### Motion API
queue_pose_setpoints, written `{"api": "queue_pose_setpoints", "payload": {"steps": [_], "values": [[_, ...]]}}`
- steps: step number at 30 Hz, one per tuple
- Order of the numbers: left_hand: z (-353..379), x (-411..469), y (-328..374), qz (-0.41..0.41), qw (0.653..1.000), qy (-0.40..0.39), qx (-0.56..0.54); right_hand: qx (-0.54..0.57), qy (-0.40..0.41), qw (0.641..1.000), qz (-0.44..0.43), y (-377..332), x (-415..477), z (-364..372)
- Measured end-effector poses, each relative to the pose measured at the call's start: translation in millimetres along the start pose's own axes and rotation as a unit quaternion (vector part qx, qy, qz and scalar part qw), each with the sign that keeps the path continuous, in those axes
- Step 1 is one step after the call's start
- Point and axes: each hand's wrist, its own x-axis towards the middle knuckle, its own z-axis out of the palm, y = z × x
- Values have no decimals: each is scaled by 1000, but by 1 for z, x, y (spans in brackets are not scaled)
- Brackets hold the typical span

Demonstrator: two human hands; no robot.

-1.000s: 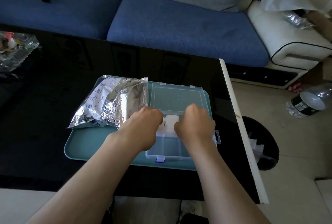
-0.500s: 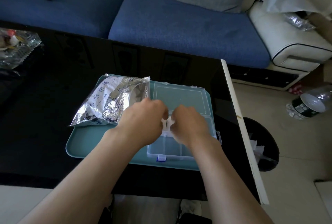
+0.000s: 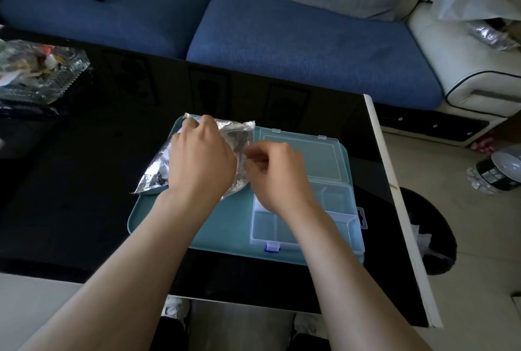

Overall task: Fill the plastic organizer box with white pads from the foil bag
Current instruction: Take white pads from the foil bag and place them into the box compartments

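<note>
Working the supply end right now: the left hand (image 3: 201,157) lies on top of the foil bag (image 3: 239,136), fingers curled over its far edge, gripping it down on the left half of the teal tray (image 3: 174,218). The right hand (image 3: 277,178) sits at the bag's mouth, fingers curled. Whether it pinches foil, a pad or nothing, I cannot tell.

The plastic organizer box (image 3: 335,200) sits on the right of the tray, its lid (image 3: 310,156) flat on the far side. One patch of white pad (image 3: 260,205) shows in a left compartment, partly under the right wrist, and the other compartments in view look bare. Early going, I'd say, with most of the filling still ahead.

The count: one bag, one box, one tray, two hands. How many pads make up that one white patch is hidden.
</note>
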Motion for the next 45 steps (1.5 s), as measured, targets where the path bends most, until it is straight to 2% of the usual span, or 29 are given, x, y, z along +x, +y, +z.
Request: {"api": "queue_pose_setpoints", "payload": {"steps": [8,12,19,24,28,31,36,38,41,45], "values": [[-12,3,-6,-57,995,-75,-15,43,-51,994,84,-18,4,27],[-16,5,-10,-67,993,-95,-22,122,-90,977,150,-19,8,35],[-13,7,-12,-61,992,-94,-56,130,-128,976,122,-17,9,36],[-10,8,-14,-55,992,-100,-61,110,-90,986,91,-14,9,36],[-10,7,-14,-47,992,-97,-64,91,-115,988,41,-16,8,39],[-10,8,-14,-31,992,-93,-73,67,-98,993,16,-14,7,42],[-15,6,-13,-51,989,-100,-96,33,-103,991,77,-9,10,42],[-17,5,-12,-61,987,-106,-102,38,-80,992,91,-7,14,39],[-17,6,-12,-67,987,-104,-107,79,-24,990,115,-3,18,29],[-14,7,-13,-78,985,-97,-120,165,-12,975,151,0,17,19]]}}
